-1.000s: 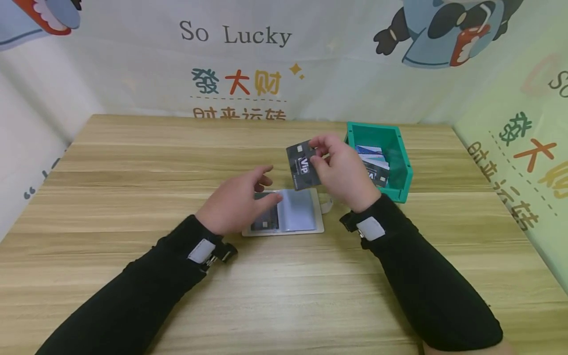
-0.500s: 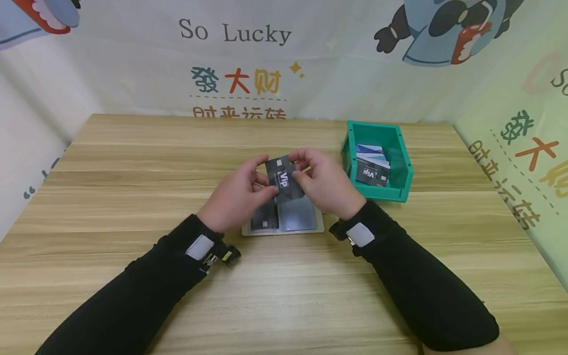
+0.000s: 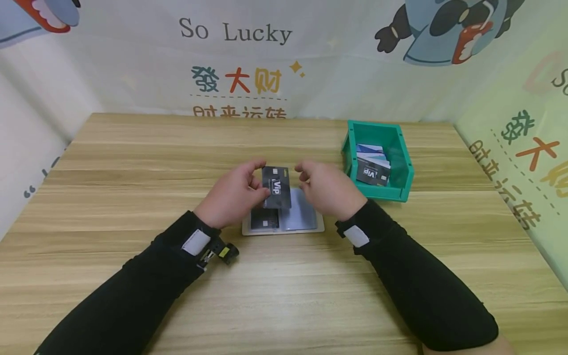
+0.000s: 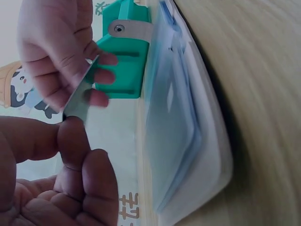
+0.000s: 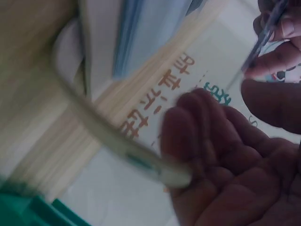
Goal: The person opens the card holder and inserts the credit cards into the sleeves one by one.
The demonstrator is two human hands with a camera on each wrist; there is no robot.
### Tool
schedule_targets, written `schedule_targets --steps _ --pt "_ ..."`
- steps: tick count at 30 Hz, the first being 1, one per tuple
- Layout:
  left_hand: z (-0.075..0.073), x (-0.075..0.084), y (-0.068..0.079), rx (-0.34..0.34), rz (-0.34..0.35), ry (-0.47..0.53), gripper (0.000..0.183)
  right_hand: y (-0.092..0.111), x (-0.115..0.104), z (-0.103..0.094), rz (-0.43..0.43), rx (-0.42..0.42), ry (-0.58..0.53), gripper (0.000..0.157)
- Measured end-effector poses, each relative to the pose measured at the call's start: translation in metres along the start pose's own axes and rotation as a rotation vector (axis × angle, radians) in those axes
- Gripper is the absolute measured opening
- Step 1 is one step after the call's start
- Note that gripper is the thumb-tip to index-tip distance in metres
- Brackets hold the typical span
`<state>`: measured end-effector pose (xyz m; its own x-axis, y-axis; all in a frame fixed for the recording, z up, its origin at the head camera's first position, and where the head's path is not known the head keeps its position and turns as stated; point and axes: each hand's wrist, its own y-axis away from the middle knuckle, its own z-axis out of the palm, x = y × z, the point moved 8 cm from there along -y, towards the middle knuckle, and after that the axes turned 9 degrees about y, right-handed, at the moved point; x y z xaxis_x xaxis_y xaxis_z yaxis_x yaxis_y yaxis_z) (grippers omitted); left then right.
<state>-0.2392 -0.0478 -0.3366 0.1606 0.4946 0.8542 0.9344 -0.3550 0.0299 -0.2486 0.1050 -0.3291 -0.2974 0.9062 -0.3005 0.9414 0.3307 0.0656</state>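
While the left hand [image 3: 231, 195] pinches the black VIP card [image 3: 280, 191] lying at its 3 o'clock, long axis near 12-to-6, the right hand [image 3: 330, 190] hangs empty, fingers loosely bent, farther off, with the clear card sleeve [image 3: 303, 217] toward the card's 4 o'clock.

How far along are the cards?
Done: a dark card sits in the holder, left side. In hand: the left hand pinches a Vip card above it; the right hand holds nothing. Apparently left: the right pocket, showing no card, and cards in the green bin.
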Motion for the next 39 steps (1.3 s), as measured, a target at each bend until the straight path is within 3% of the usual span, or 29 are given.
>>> schedule_targets --steps 5,11,27,39 --pt "0.002 -0.005 0.001 -0.031 -0.037 -0.066 0.063 0.002 0.006 0.008 0.028 -0.084 0.154 0.032" --pt "0.004 -0.010 0.001 -0.060 -0.058 -0.118 0.060 0.003 0.006 0.010 0.012 -0.116 0.236 0.029" --pt "0.007 -0.015 0.002 -0.095 -0.092 -0.173 0.056 0.003 0.009 0.014 0.004 -0.128 0.273 0.025" --pt "0.011 -0.011 0.003 -0.125 -0.064 -0.189 0.054 0.002 0.009 0.015 0.013 -0.120 0.291 0.023"
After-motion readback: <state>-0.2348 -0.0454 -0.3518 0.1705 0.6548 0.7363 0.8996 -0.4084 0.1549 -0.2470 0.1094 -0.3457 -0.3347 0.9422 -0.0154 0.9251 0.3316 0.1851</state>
